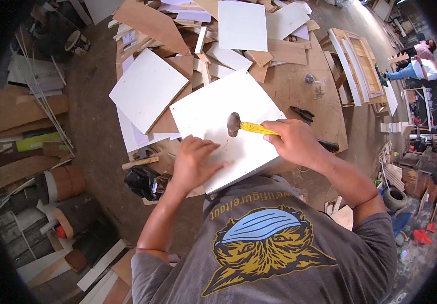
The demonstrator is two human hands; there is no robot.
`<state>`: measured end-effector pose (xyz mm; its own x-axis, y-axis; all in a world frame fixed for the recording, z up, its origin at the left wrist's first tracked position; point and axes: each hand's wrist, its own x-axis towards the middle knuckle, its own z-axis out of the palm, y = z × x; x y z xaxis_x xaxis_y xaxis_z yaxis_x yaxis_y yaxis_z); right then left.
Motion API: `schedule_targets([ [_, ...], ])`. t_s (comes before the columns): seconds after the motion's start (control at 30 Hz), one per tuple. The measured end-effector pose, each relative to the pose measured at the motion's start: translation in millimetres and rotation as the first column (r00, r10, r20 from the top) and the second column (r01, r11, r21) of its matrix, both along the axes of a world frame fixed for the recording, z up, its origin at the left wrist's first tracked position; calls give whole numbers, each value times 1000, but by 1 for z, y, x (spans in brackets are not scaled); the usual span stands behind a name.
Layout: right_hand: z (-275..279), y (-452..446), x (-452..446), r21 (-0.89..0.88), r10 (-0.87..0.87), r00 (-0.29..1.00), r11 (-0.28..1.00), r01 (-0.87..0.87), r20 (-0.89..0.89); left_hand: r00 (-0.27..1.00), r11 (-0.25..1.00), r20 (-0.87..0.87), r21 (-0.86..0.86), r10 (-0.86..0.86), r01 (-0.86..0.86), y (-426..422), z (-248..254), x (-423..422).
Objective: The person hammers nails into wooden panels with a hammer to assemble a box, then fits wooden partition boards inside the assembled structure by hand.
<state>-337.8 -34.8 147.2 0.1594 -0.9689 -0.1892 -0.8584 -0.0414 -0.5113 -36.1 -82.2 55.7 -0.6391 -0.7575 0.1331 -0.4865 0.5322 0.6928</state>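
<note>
A white panel (pixel 249 96) with small dark dots near its corners lies in front of my body, and a side face shows below its near edge. My right hand (pixel 297 144) is wrapped round the yellow handle of a hammer (pixel 254 127). The dark metal hammer head is over the middle of the panel; whether it touches cannot be made out. My left hand (pixel 195 159) is at the panel's left edge, fingers bent and thumb spread apart, with nothing visible between them. A small brownish mark or bit (pixel 226 143) shows on the panel near those fingers.
Loose white and brown boards (pixel 150 91) are heaped on the brown worktable (pixel 289 86). Dark pliers (pixel 302 114) lie at right, a wooden-handled tool (pixel 141 162) and black bag (pixel 142 182) at left. A wooden frame (pixel 358 66) and people (pixel 416 68) are farther right.
</note>
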Motion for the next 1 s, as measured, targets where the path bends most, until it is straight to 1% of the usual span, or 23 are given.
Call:
schedule_targets([
  [0.03, 2, 0, 2, 24, -2, 1000, 1000, 2, -7, 1000, 998, 8, -52, -27, 28, 10, 9, -1],
  [0.07, 1, 1, 3, 10, 2, 1000, 1000, -2, 2, 998, 993, 18, -105, -52, 54, 20, 17, -3],
  [0.1, -1, 1, 3, -6, 6, 1000, 1000, -6, 12, 992, 996, 100, -49, -73, 78, 28, 23, -4],
  [0.2, -1, 1, 8, -11, 21, 1000, 1000, -21, -1, 978, 991, 193, -94, -73, 93, 39, 29, -6],
  [0.3, -3, 2, 10, -12, 33, 999, 999, -34, -16, 965, 992, 245, -59, -96, 114, 40, 24, -3],
  [0.53, -6, 3, 16, -31, -59, 996, 998, 62, 68, 974, 994, 206, -33, -97, 106, 39, 20, -3],
  [0.63, -12, 8, 19, 28, 13, 997, 1000, -11, -76, 975, 994, 202, -29, -96, 104, 39, 20, -3],
  [0.73, -4, 1, 15, -4, 54, 998, 999, -54, -25, 977, 994, 190, -31, -93, 101, 38, 19, -3],
  [0.83, 2, -1, 21, -65, -24, 999, 998, 27, 37, 979, 995, 186, -32, -87, 95, 40, 17, -2],
  [0.93, -12, 6, 20, 16, 59, 996, 998, -58, -65, 976, 995, 197, -21, -92, 98, 38, 19, -3],
  [1.0, -11, 6, 18, -34, 48, 998, 998, -49, -28, 977, 995, 191, -10, -94, 97, 38, 19, -4],
])
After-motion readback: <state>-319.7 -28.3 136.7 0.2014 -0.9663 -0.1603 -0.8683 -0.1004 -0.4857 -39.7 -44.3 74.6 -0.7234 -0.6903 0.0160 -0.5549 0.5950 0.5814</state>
